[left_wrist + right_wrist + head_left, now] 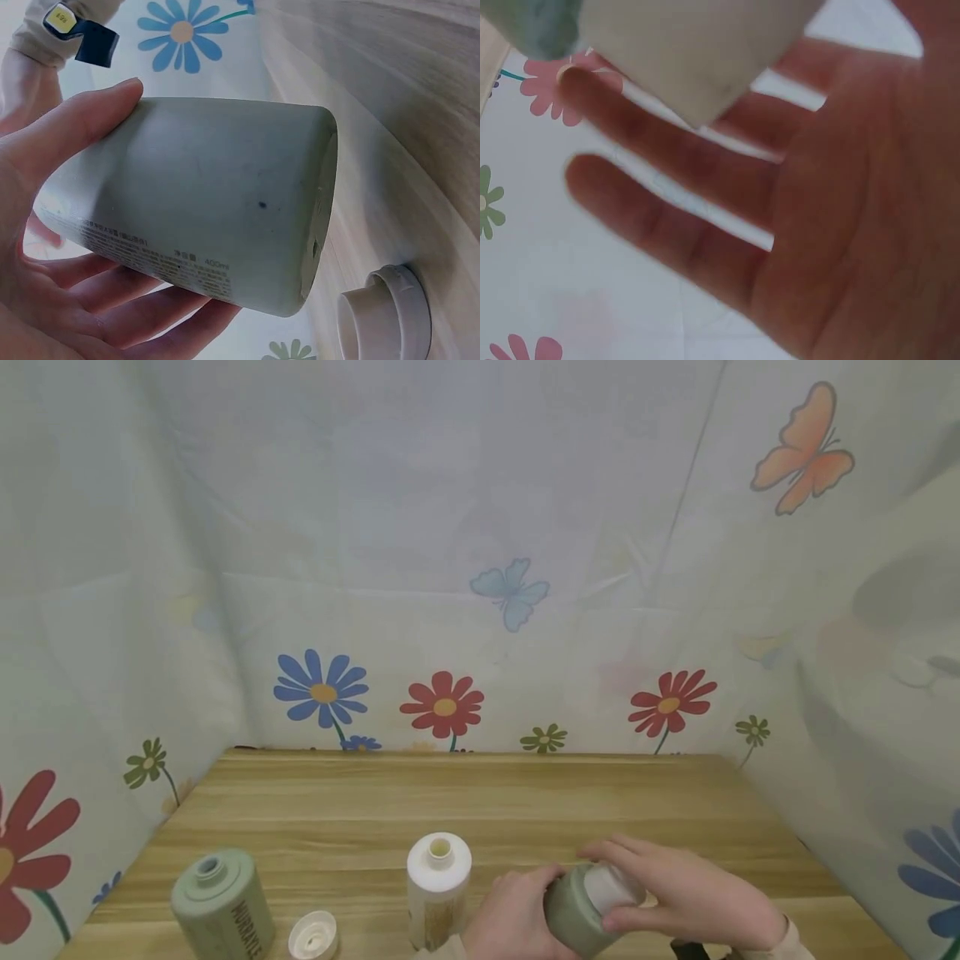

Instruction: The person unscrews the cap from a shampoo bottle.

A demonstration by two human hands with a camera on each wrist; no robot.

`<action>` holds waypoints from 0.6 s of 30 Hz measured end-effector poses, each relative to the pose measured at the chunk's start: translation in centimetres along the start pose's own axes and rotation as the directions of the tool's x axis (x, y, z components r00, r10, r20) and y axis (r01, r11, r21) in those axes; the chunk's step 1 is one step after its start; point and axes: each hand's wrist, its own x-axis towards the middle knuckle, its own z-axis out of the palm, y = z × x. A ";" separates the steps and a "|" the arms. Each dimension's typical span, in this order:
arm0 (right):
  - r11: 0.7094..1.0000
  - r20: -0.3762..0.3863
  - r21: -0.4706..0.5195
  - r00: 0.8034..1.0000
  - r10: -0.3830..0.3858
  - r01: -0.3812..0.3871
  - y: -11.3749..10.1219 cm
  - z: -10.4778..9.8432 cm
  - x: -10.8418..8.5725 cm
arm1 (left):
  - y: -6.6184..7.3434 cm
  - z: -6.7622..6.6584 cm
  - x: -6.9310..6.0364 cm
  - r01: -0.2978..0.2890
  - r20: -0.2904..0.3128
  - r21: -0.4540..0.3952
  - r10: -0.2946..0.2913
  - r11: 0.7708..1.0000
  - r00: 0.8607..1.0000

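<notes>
My left hand (517, 914) grips a sage-green bottle (577, 910), which is tilted with its top toward the right. Printed text and "400ml" show on its side in the left wrist view, where the thumb is above and the fingers below. At the bottle's top, my right hand (675, 889) holds the pale cap (611, 887) between thumb and fingers. The right wrist view is blurred; the cap (697, 60) lies against the fingers there, with some fingers extended. Just left of my left hand an uncapped white bottle (439, 872) stands upright.
Farther left stands another green bottle (221, 902), open at the neck. A round white cap (313, 935) lies beside it, hollow side up. A stepped white piece (386, 315) rests on the wooden table (480, 793) in the left wrist view. Flower-printed curtains (420, 635) surround the table.
</notes>
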 end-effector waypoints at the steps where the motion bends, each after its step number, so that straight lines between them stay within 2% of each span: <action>1: 0.999 0.009 0.013 0.999 0.041 -0.041 -0.1 0.0 0.1 | 0.0 -0.1 0.0 0.002 0.001 -0.001 -0.002 1.000 1.000; 5: 0.985 0.057 0.052 0.985 0.163 -0.166 -0.5 -0.1 0.4 | -0.1 -0.2 0.1 0.008 0.004 0.001 -0.008 1.000 1.000; 7: 0.985 0.068 0.046 0.985 0.160 -0.163 -0.5 -0.1 0.4 | -0.1 -0.1 0.1 -0.006 0.002 0.018 0.006 1.000 1.000; 10: 0.995 0.062 0.031 0.994 0.094 -0.096 -0.5 -0.2 0.2 | 0.0 -0.1 0.1 -0.011 0.009 0.012 0.011 1.000 1.000; 13: 0.999 0.012 -0.037 1.000 -0.014 0.015 -0.5 0.0 0.1 | -0.1 -0.1 0.1 -0.006 0.022 -0.016 0.007 1.000 1.000; 15: 0.992 -0.020 -0.091 0.996 -0.087 0.085 -0.4 0.1 0.0 | -0.1 0.0 0.1 0.002 0.031 -0.041 -0.001 0.999 1.000; 18: 0.968 -0.058 -0.179 0.980 -0.192 0.179 -0.2 0.2 0.1 | -0.3 0.0 0.1 0.006 0.041 -0.064 -0.003 0.998 0.999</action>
